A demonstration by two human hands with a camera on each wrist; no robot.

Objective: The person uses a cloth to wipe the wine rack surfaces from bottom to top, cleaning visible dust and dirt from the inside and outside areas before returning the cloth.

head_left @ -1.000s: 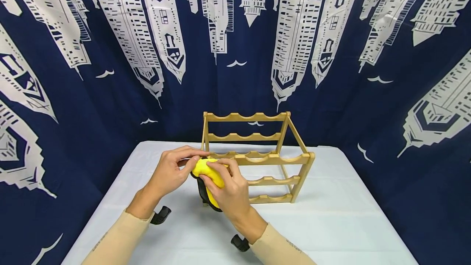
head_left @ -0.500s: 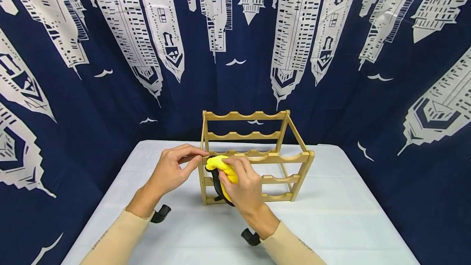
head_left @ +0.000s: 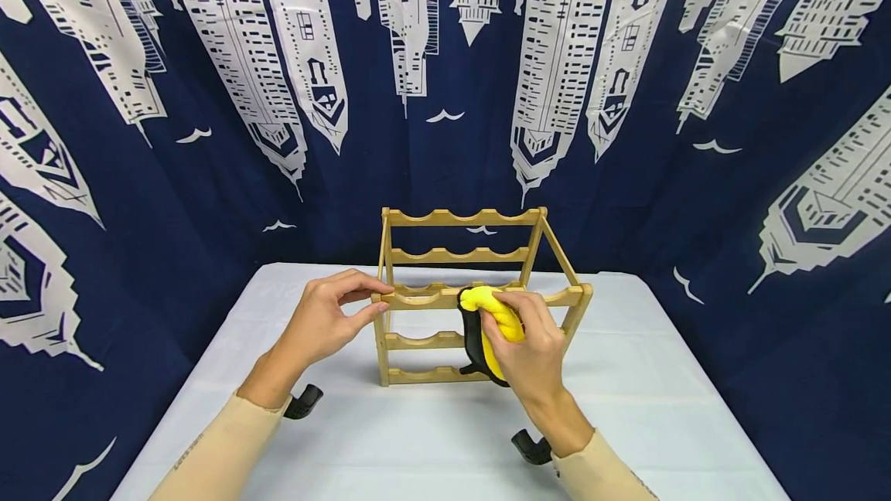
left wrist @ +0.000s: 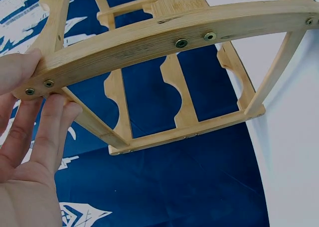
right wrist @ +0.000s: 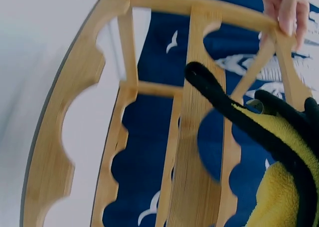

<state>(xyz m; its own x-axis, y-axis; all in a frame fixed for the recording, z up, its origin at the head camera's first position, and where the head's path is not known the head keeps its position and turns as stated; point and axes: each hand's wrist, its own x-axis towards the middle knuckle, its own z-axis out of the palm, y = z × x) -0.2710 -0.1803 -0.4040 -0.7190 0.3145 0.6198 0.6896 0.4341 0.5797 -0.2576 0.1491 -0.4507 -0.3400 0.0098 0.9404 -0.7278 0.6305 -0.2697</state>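
A wooden wine rack (head_left: pixel 445 298) with scalloped rails stands on the white-covered table. At its front upper left corner, my left hand (head_left: pixel 327 315) pinches the wood between thumb and fingers. In the left wrist view, that thumb (left wrist: pixel 22 67) lies on one side of the end bar and the fingers are on the other. My right hand (head_left: pixel 532 346) grips a fuzzy yellow cloth (head_left: pixel 503 319) with black edging in front of the top front rail. A black loop (right wrist: pixel 204 80) on the cloth hangs over the rail in the right wrist view. The right hand is not visible there.
The white tablecloth (head_left: pixel 390 447) spreads around the rack. Behind it hangs a navy curtain (head_left: pixel 418 176) printed with white buildings and birds. Black wrist mounts (head_left: pixel 304 402) sit at both sleeves.
My right hand has carried the yellow cloth rightward along the front of the rack, away from the left corner. The left hand stays at that corner.
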